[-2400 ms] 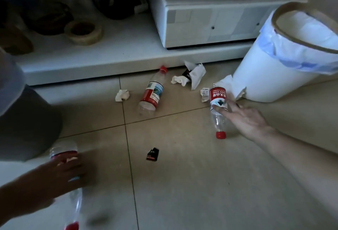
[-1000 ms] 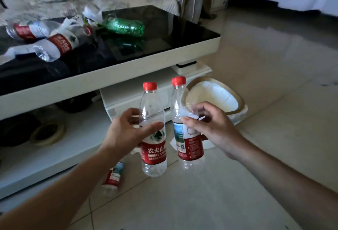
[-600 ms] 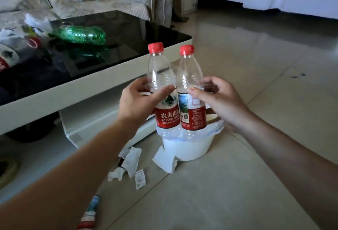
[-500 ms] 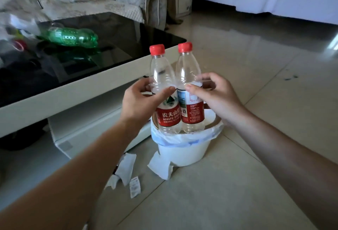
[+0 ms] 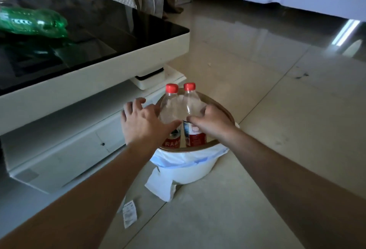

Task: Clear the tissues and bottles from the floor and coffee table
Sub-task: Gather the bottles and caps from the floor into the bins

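- Two clear water bottles, left bottle [image 5: 170, 108] and right bottle [image 5: 191, 108], stand upright, touching, bases inside the white trash bin [image 5: 190, 169].
- Left hand [image 5: 142, 124]: fingers spread, thumb against the left bottle.
- Right hand [image 5: 212, 122]: fingers closed around the right bottle.
- Green bottle [image 5: 33, 22] lies on the coffee table [image 5: 122, 30], at ten o'clock from the bin.
- Tissue [image 5: 160, 185] on the floor touches the bin at seven o'clock.

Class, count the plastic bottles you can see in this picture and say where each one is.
3: left clear bottle and right clear bottle upright in the bin; green bottle lying on the coffee table. Others may be hidden.
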